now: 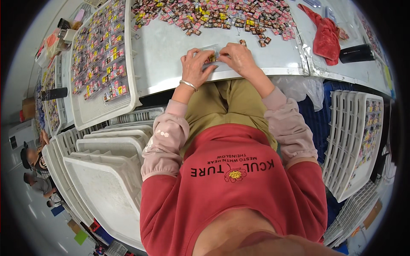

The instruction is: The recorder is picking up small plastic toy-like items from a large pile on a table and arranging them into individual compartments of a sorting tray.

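Observation:
At the near edge of the white table [162,59], my left hand [195,65] curls round a small clear plastic case or wrapper [210,48]. Small coloured pieces show in it, partly covered by my fingers. My right hand [239,59] meets it from the other side, thumb and fingertips pinched together at its edge; what they grip is hidden. Just beyond my right knuckles lies one loose small block [243,42]. Farther back spreads a large heap of small pink, black and yellow printed blocks [213,16].
On the left, a white tray [104,109] carries rows of filled clear packs. Stacked white trays [100,179] stand below it, with more trays [352,128] at the right. A red cloth [326,40] and a black cylinder [357,53] lie on the table's right. People [40,162] are far left.

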The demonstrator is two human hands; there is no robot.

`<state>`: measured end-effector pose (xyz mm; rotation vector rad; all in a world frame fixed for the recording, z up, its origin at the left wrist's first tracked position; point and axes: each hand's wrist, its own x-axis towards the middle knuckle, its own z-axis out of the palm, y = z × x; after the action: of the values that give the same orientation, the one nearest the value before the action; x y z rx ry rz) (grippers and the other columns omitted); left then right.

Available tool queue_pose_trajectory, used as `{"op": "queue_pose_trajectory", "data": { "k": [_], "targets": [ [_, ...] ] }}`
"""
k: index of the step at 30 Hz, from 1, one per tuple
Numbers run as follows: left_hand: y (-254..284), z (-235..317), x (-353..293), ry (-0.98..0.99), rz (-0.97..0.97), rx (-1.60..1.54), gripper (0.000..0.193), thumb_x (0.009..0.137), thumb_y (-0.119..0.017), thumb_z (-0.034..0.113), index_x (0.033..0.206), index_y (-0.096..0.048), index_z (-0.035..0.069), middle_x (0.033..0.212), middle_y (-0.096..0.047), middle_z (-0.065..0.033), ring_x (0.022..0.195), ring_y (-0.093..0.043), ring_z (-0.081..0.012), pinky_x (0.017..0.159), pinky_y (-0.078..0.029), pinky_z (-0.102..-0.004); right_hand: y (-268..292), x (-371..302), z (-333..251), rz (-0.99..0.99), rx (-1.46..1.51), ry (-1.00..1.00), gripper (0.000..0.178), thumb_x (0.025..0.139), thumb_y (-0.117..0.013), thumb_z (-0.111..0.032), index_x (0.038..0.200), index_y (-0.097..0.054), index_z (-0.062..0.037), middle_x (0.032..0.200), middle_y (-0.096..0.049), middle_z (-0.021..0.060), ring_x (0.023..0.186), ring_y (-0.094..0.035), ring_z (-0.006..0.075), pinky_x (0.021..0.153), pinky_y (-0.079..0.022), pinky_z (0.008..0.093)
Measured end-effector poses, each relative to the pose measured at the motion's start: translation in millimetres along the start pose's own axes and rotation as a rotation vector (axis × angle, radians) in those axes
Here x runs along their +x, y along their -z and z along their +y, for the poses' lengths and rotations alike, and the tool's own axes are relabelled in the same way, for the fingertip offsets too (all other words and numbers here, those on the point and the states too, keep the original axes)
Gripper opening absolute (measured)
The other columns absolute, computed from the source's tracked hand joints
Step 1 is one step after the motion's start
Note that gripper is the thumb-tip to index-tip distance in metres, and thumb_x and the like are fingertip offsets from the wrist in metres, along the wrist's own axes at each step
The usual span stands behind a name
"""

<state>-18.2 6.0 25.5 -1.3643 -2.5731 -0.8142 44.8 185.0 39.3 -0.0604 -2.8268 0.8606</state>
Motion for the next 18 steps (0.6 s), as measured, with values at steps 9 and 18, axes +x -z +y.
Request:
{"op": "queue_pose_trajectory", "data": {
  "k": [9, 18],
  "targets": [
    [-2.5, 3.3, -14.3, -0.051, 0.097, -0.032, 0.041, 0.074, -0.066, 0.022, 0.112, -0.058, 0.01, 0.118, -0.056, -0.0062, 0.119, -0.044, -0.0297, 0.097, -0.03, -0.0442, -8.7, 10.6, 13.8, 0.155, 0.119, 0.177, 0.011, 0.077, -0.063, -0.015, 0.08, -0.066, -0.0057, 0.082, -0.061, 0.0126, 0.079, -0.061, 0.0333, 0.066, -0.05, 0.0425],
    [-5.2, 12.2, -21.3, -0.026, 0.025, 0.03, 0.044, 0.081, -0.059, 0.022, 0.121, -0.052, 0.005, 0.131, -0.047, -0.0117, 0.126, -0.038, -0.0299, 0.104, -0.026, -0.0472, -7.3, 9.5, -13.1, 0.133, -0.091, 0.019, 0.01, 0.077, -0.062, -0.013, 0.082, -0.063, -0.0046, 0.08, -0.059, 0.0124, 0.077, -0.061, 0.0326, 0.063, -0.049, 0.0424]
  ]
}}
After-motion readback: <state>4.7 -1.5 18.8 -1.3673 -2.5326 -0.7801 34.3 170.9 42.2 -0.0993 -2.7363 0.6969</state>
